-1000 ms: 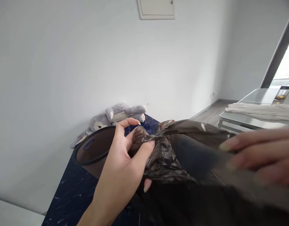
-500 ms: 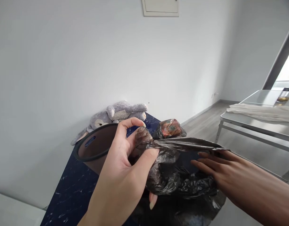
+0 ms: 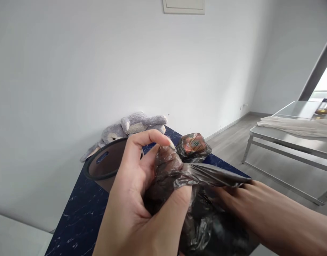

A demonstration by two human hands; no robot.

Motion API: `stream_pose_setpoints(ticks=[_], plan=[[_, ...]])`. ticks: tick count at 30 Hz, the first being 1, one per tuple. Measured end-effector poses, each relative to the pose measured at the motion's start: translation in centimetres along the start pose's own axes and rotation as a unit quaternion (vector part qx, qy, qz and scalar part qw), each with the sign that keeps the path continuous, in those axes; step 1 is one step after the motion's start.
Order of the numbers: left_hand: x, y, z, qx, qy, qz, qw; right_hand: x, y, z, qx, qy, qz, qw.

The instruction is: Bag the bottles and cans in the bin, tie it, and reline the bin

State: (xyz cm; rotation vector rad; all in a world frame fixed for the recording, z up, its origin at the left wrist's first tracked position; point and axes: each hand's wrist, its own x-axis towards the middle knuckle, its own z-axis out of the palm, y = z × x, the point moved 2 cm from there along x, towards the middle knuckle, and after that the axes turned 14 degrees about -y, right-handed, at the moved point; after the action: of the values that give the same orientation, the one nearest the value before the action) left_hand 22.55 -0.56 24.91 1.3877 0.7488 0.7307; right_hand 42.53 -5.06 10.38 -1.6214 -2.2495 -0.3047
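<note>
The left hand rises from the bottom edge of the view with its palm turned toward the camera, wrist low and fingers curled over the top of a bunched black plastic bag. Thumb and forefinger pinch the gathered neck of the bag, and the other fingers are clenched around the crumpled film below it — a firm grasp. From that pinch a taut band of plastic stretches rightward to the right hand, which comes in from the lower right with the forearm nearly level. Its fingers lie flat and extended under the band, partly inside the bag's folds; whether they grip the film cannot be told.

The bag hangs over the near right part of a dark blue marbled counter. Just behind it, toward the counter's far right edge, sits a small tied bundle of dark plastic with a reddish patch. A brown bin with a black rim stands near the far left edge, and a grey plush toy lies at the far corner against the wall.
</note>
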Motion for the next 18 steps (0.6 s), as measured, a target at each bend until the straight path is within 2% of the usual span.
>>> stream_pose_setpoints(ticks=[4, 8, 11, 15, 16, 18], plan=[[-0.1, 0.0, -0.4, 0.005, 0.013, 0.015, 1.0, 0.4, 1.1, 2.2, -0.046, -0.062, 0.036, 0.996], [-0.5, 0.7, -0.3, 0.029, 0.039, 0.062, 0.997, 0.3, 1.5, 2.8, -0.017, -0.093, 0.009, 0.995], [-1.0, 1.3, 0.2, 0.051, 0.062, 0.13, 0.988, 0.4, 1.7, 2.6, 0.035, -0.104, -0.002, 0.994], [-1.6, 1.3, 0.7, 0.074, 0.069, 0.177, 0.979, 1.9, 1.3, 1.1, 0.099, -0.178, -0.035, 0.978], [-1.7, 1.2, 0.8, 0.086, 0.074, 0.179, 0.977, 2.3, 1.3, 0.8, 0.109, -0.18, -0.041, 0.977], [-2.0, 1.1, 1.0, 0.106, 0.084, 0.183, 0.974, 3.0, 1.3, 0.6, 0.127, -0.144, -0.029, 0.981]])
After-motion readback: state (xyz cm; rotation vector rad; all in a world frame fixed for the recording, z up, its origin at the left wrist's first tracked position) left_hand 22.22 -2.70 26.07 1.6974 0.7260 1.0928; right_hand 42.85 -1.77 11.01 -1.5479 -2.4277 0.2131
